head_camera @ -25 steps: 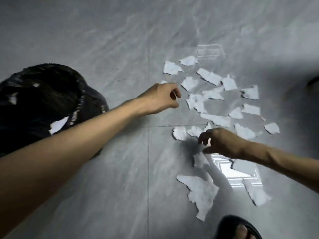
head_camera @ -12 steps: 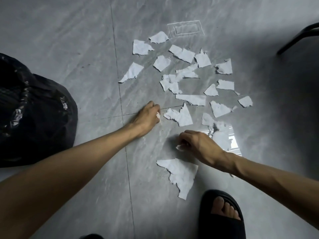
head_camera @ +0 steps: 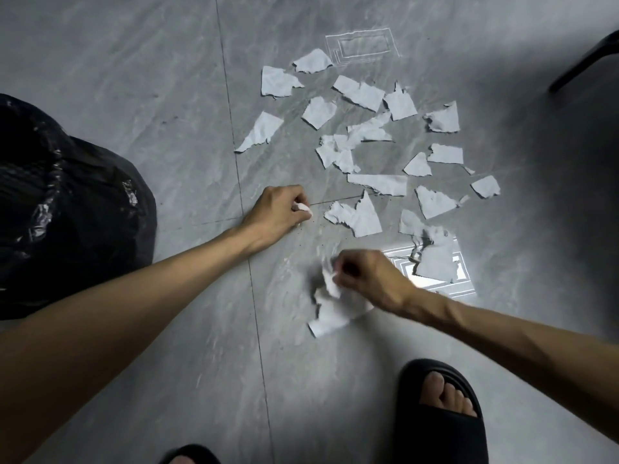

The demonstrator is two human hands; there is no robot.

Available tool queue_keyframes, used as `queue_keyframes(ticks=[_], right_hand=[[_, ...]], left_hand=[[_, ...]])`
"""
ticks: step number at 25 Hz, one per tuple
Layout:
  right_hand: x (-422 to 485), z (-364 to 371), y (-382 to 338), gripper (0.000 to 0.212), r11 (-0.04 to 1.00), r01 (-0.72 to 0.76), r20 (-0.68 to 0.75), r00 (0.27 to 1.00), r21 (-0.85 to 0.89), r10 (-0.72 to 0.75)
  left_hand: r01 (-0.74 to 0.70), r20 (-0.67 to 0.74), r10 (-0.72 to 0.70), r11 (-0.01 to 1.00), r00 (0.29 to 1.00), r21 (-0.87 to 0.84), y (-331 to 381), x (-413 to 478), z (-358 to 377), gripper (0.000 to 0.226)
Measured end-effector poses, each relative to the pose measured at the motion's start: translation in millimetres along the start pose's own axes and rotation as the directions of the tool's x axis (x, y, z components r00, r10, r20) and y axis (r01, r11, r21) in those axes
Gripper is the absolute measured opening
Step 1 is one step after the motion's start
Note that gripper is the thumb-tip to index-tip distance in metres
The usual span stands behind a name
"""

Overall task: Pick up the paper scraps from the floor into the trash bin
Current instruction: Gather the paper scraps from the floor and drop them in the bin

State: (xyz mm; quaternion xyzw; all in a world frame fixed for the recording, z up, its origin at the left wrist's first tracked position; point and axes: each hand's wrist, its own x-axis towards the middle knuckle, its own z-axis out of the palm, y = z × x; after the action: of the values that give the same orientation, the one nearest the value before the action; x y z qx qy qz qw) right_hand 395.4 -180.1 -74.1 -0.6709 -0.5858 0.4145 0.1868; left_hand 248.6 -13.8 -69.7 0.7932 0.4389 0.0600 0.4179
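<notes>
Several torn white paper scraps (head_camera: 365, 92) lie scattered over the grey tiled floor (head_camera: 134, 78), mostly in the upper middle and right. My left hand (head_camera: 278, 214) rests low on the floor, fingers closed on a small white scrap (head_camera: 303, 206). My right hand (head_camera: 368, 277) is closed on paper, with a large crumpled scrap (head_camera: 330, 309) hanging from it and lifted at one end. The trash bin with its black bag (head_camera: 67, 209) stands at the left edge, a little way from my left hand.
My right foot in a black slipper (head_camera: 438, 416) stands at the lower right, and another slipper toe (head_camera: 189, 455) shows at the bottom edge. A dark furniture leg (head_camera: 586, 60) crosses the top right corner. A bright light reflection (head_camera: 432, 266) lies on the floor.
My left hand has closed on a small scrap by the tile joint. My right hand has moved down to the large scrap and pulled it up off the floor, crumpling it.
</notes>
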Motion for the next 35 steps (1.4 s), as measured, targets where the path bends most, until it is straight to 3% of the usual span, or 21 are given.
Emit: queue_keyframes(ticks=[4,7,9,14,20,25,28,30,32,35], right_hand=[[9.9,-57.8,9.6,0.014,0.896,-0.224,-0.176,0.935,0.384,0.309],[8.4,-85.1,19.7,0.014,0.860,-0.249,-0.241,0.892,0.445,0.383],[5.2,-91.7,25.0,0.015,0.861,-0.242,-0.314,0.859,0.447,0.405],[1.9,-103.6,24.7,0.011,0.790,-0.127,-0.366,0.834,0.600,0.412],[27.9,-96.9,-14.7,0.016,0.622,-0.109,-0.175,0.910,0.775,0.377],[67.8,-71.3,-91.1,0.022,0.656,-0.155,-0.010,0.970,0.739,0.241],[94.4,-60.7,-157.4,0.023,0.690,-0.084,0.039,0.996,0.719,0.080],[110.3,-56.0,-207.0,0.021,0.680,-0.019,0.059,0.998,0.733,-0.035],[123.1,-50.2,-256.3,0.019,0.643,0.035,0.081,0.985,0.765,-0.150],[137.6,-39.5,-320.9,0.019,0.558,0.080,0.105,0.951,0.826,-0.292]], left_hand=[[-0.012,0.047,0.008,0.996,0.999,0.085,4.5,18.6,8.2,0.037],[-0.086,0.140,0.054,0.969,0.989,0.232,11.3,35.2,28.9,0.054],[-0.136,0.154,0.090,0.937,0.984,0.321,12.0,41.1,40.2,0.046],[-0.225,0.144,0.189,0.924,0.971,0.310,14.3,39.8,47.7,0.009],[-0.019,-0.087,0.025,0.997,0.996,0.074,44.6,27.2,-30.0,0.003],[-0.085,-0.253,0.104,0.993,0.962,0.083,81.8,-30.3,-165.7,0.007],[-0.047,-0.478,0.133,0.981,0.868,0.188,76.6,-84.6,-236.3,0.012],[0.068,-0.602,0.077,0.974,0.795,0.214,53.1,-119.0,-269.4,0.012],[0.250,-0.670,-0.065,0.951,0.740,0.183,17.0,-147.1,-286.9,0.011],[0.458,-0.629,-0.281,0.878,0.725,0.135,-41.9,-171.9,-288.5,0.011]])
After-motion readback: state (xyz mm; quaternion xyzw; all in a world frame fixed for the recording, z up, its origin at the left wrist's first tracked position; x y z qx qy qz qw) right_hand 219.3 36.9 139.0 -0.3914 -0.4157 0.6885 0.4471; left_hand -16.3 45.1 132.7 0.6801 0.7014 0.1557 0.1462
